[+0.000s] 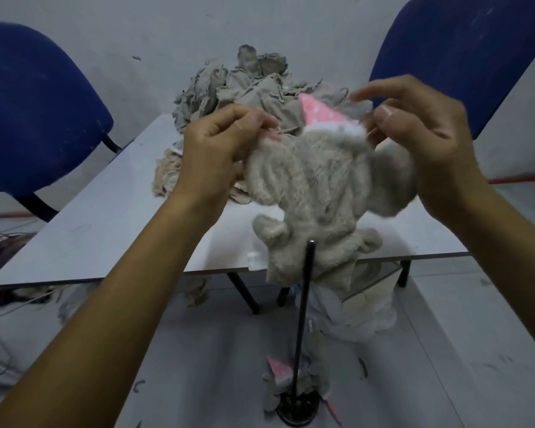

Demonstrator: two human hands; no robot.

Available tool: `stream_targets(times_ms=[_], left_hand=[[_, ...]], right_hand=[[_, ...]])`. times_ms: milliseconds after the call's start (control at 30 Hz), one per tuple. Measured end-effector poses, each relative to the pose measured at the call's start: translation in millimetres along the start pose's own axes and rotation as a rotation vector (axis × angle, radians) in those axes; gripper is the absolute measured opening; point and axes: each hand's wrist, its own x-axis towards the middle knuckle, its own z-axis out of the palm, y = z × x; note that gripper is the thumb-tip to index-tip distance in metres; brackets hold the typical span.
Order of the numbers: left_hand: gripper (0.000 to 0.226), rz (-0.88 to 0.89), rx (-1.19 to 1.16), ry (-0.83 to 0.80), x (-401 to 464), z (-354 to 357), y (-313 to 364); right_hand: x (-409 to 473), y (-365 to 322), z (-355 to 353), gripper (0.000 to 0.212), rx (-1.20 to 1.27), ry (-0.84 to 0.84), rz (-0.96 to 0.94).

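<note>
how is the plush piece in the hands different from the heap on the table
The plush piece is one item, held up off the table by the left hand and right hand; the heap is many crumpled pieces lying on the table, untouched. The plush piece shows a pink dotted patch; the heap shows none. Both are grey fuzzy fabric.

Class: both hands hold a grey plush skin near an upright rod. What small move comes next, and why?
Probably lower the plush skin onto the rod: left hand and right hand pinch its upper edge, its lower end hangs at the rod's tip.
</note>
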Motion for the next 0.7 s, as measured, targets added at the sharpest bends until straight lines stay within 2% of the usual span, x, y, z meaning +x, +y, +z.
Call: stream_targets(times_ms=[267, 367, 433, 533, 600, 700], left_hand=[[0.016, -0.018, 0.430, -0.065, 0.9, -1.7, -36.2], [0.017, -0.074, 0.650, -0.135, 1.0, -1.4, -64.6], [0.031, -0.086, 0.781, -0.194, 0.3, 2.7, -85.8], [0.049, -0.082, 0.860, -0.228, 1.4, 17.6, -110.9], [0.060, -0.055, 0.907, -0.221, 8.5, 26.3, -121.8], [0.070, -0.078, 0.915, -0.242, 20.2, 29.2, -132.4]], right_hand=[[-3.2, 18.0, 16.6, 0.017, -0.131, -0.049, 0.068], [-5.3, 42.8, 33.7, 0.015, -0.241, -0.174, 0.194], [-7.8, 64.9, 46.1, 0.025, -0.428, -0.355, 0.266], [-9.1, 96.6, 66.2, 0.055, -0.732, -0.617, 0.263], [-4.9, 110.2, 78.3, 0.069, -0.771, -0.631, 0.271], [1.4, 124.1, 93.0, 0.074, -0.676, -0.531, 0.337]])
